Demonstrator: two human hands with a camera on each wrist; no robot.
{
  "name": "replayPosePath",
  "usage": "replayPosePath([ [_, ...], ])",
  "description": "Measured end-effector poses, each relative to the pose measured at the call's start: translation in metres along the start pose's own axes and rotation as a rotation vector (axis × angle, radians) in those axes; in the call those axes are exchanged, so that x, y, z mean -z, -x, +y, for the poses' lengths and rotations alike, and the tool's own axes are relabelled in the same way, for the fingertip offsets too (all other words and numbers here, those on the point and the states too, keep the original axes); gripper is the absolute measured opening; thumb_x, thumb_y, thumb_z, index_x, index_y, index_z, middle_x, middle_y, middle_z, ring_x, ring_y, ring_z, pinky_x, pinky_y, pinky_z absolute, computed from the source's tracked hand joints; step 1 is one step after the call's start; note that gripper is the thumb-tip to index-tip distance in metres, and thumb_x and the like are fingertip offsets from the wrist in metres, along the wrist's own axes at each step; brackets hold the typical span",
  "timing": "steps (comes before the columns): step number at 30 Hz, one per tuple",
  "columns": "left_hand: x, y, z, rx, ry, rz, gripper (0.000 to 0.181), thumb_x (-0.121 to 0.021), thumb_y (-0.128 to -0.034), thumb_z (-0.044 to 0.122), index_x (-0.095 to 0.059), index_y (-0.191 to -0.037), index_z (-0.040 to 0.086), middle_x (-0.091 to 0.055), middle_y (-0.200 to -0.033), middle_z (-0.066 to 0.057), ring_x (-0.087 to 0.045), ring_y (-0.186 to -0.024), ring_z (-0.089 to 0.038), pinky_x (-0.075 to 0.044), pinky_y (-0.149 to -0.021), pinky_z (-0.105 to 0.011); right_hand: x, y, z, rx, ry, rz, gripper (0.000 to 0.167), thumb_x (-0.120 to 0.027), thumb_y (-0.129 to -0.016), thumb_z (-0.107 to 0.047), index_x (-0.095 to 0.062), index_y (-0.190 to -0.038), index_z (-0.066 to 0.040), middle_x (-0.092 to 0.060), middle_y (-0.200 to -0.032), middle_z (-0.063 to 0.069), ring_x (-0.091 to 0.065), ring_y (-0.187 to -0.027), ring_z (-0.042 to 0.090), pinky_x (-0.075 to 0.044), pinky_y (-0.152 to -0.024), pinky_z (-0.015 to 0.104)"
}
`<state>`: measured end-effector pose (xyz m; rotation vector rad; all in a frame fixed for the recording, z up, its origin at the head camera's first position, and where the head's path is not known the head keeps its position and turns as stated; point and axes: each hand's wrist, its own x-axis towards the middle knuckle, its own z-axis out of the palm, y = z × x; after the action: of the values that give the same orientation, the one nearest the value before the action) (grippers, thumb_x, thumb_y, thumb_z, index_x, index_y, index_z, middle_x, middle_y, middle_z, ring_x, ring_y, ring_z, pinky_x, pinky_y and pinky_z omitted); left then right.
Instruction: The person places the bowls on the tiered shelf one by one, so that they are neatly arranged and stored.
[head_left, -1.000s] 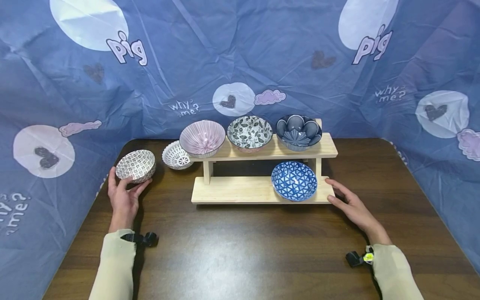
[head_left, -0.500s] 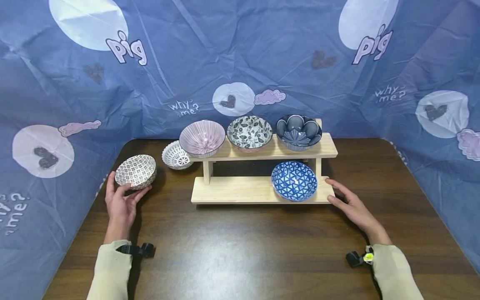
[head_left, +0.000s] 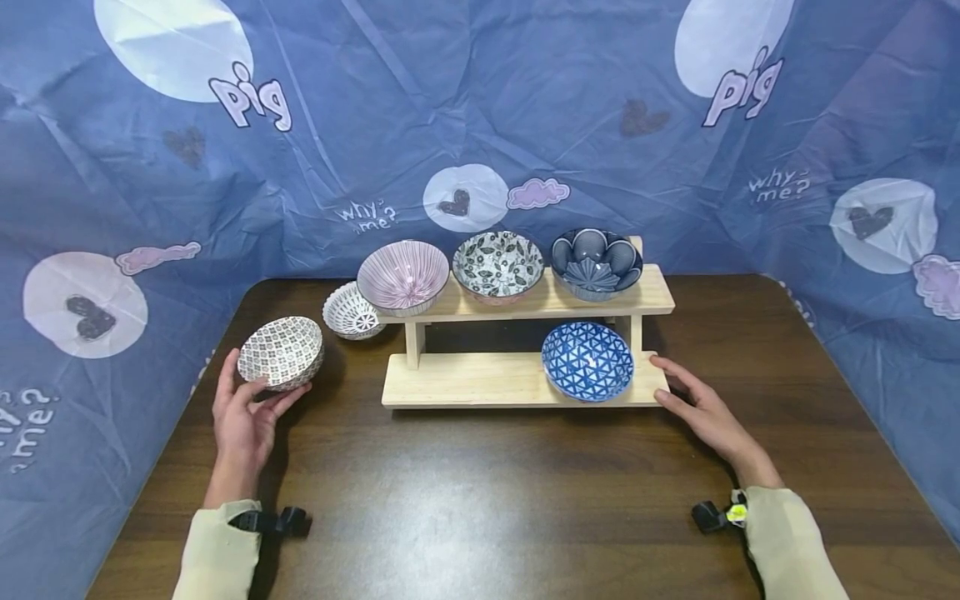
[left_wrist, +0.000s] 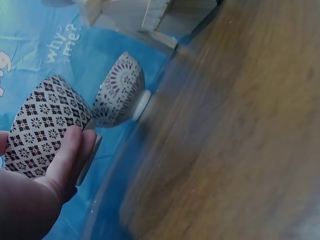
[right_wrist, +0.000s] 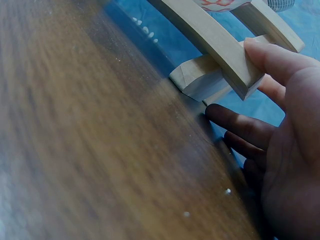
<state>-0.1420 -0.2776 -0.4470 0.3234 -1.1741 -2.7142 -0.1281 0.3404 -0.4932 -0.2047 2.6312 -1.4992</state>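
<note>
On the left, my left hand (head_left: 245, 425) grips a bowl with a dark diamond-and-flower pattern (head_left: 281, 354), fingers and thumb around its side. The left wrist view shows the same patterned bowl (left_wrist: 47, 125) with fingers (left_wrist: 67, 155) near its foot. My right hand (head_left: 708, 417) holds the right end of the lower board of a two-tier wooden stand (head_left: 465, 379). In the right wrist view the thumb (right_wrist: 270, 56) presses the board's end (right_wrist: 240, 75), and part of the other fingers is hidden. A blue triangle-patterned bowl (head_left: 587, 362) sits on the lower board near this hand.
Along the upper board stand a pink striped bowl (head_left: 403, 277), a leaf-patterned bowl (head_left: 498, 267) and a dark blue petal bowl (head_left: 597, 265). A small white patterned bowl (head_left: 352, 312) rests on the brown table (head_left: 480, 500), left of the stand. Blue printed cloth (head_left: 465, 100) hangs behind.
My left hand has drawn the diamond-patterned bowl toward me, then slightly right. My right hand has stayed on the stand's end, and the other bowls have not moved.
</note>
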Motion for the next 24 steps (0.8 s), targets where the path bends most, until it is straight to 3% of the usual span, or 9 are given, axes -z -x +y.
replayPosePath([
  [5,0.000,0.007,-0.002,0.007,-0.045,-0.009,0.074,-0.034,-0.0987,-0.011,-0.018,-0.159,0.030,-0.003,-0.165,-0.003,-0.071,-0.098,-0.027,-0.065,-0.074,-0.046,0.001,0.000,0.000,-0.027,0.019,-0.005,0.057,-0.054,-0.104,-0.030,-0.036,-0.155,-0.014,-0.036,-0.160,0.019,-0.043,-0.120,-0.007,-0.040,-0.099,0.021],
  [9,-0.002,0.012,-0.004,0.005,-0.047,-0.023,0.073,-0.035,-0.0988,-0.010,-0.019,-0.158,0.029,-0.005,-0.164,-0.005,-0.072,-0.097,-0.028,-0.065,-0.075,-0.046,0.001,0.000,-0.001,-0.050,0.020,-0.013,0.058,-0.053,-0.104,-0.032,-0.034,-0.156,-0.014,-0.033,-0.162,0.019,-0.044,-0.133,0.021,-0.039,-0.108,0.045],
  [12,-0.004,0.016,-0.004,0.004,-0.040,-0.047,0.072,-0.036,-0.0992,-0.010,-0.020,-0.158,0.028,-0.006,-0.164,-0.007,-0.072,-0.097,-0.028,-0.065,-0.076,-0.046,0.000,-0.001,0.000,-0.058,0.006,-0.013,0.059,-0.053,-0.104,-0.033,-0.034,-0.156,-0.014,-0.032,-0.161,0.021,-0.040,-0.136,0.035,-0.037,-0.109,0.055],
  [14,-0.006,0.019,-0.005,0.002,-0.035,-0.063,0.072,-0.036,-0.0992,-0.010,-0.019,-0.158,0.027,-0.007,-0.163,-0.008,-0.072,-0.098,-0.029,-0.065,-0.077,-0.047,0.000,-0.001,-0.001,-0.058,0.005,-0.011,0.059,-0.054,-0.103,-0.033,-0.034,-0.156,-0.014,-0.034,-0.160,0.021,-0.042,-0.134,0.032,-0.038,-0.109,0.053],
  [18,-0.009,0.025,-0.005,-0.004,-0.054,-0.094,0.070,-0.035,-0.0992,-0.010,-0.019,-0.157,0.025,-0.015,-0.158,-0.009,-0.072,-0.100,-0.029,-0.065,-0.078,-0.047,0.001,-0.001,-0.001,-0.046,0.010,-0.010,0.058,-0.054,-0.103,-0.031,-0.035,-0.156,-0.014,-0.036,-0.160,0.020,-0.044,-0.126,0.007,-0.039,-0.106,0.044],
  [20,-0.010,0.028,-0.005,-0.006,-0.059,-0.115,0.069,-0.035,-0.0991,-0.010,-0.020,-0.157,0.024,-0.018,-0.155,-0.009,-0.072,-0.101,-0.028,-0.064,-0.080,-0.047,0.001,0.000,-0.002,-0.042,0.007,-0.010,0.058,-0.054,-0.103,-0.030,-0.035,-0.155,-0.014,-0.035,-0.160,0.019,-0.042,-0.123,0.000,-0.039,-0.107,0.046],
  [22,-0.012,0.031,-0.006,-0.007,-0.052,-0.142,0.067,-0.035,-0.0992,-0.010,-0.021,-0.155,0.024,-0.021,-0.152,-0.009,-0.072,-0.102,-0.029,-0.064,-0.081,-0.048,0.001,0.000,-0.002,-0.043,-0.002,-0.010,0.058,-0.055,-0.103,-0.029,-0.035,-0.156,-0.014,-0.034,-0.161,0.020,-0.043,-0.126,0.006,-0.038,-0.108,0.051],
  [24,-0.013,0.033,-0.007,-0.006,-0.037,-0.174,0.065,-0.035,-0.0994,-0.010,-0.022,-0.154,0.023,-0.023,-0.150,-0.010,-0.072,-0.101,-0.030,-0.064,-0.082,-0.049,0.001,0.000,-0.002,-0.048,-0.014,-0.012,0.059,-0.055,-0.103,-0.029,-0.034,-0.156,-0.013,-0.032,-0.161,0.020,-0.043,-0.132,0.019,-0.036,-0.110,0.058],
])
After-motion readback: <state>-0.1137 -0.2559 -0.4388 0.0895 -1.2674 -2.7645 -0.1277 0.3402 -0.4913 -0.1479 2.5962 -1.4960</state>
